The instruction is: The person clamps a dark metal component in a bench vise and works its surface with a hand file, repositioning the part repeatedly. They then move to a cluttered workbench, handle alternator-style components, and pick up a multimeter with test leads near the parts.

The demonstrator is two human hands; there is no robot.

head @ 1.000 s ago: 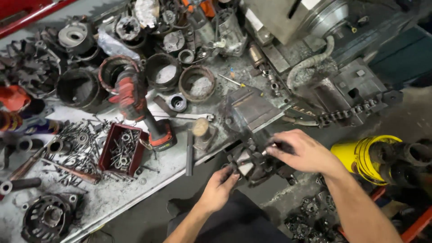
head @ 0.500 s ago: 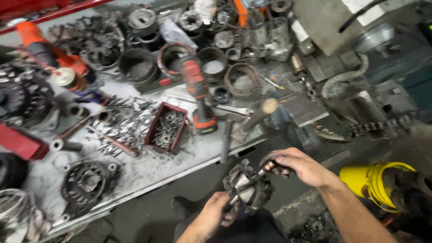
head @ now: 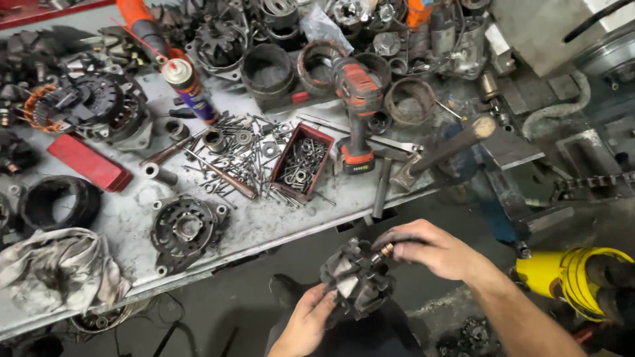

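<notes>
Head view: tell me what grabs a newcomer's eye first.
Low in the middle, the left hand and right hand hold a dark clawed rotor off the bench. Above them, a red cordless drill stands by a red tray of bolts on the cluttered grey workbench.

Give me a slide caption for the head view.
Both hands, left hand and right hand, hold a dark alternator rotor below a cluttered workbench.
</notes>
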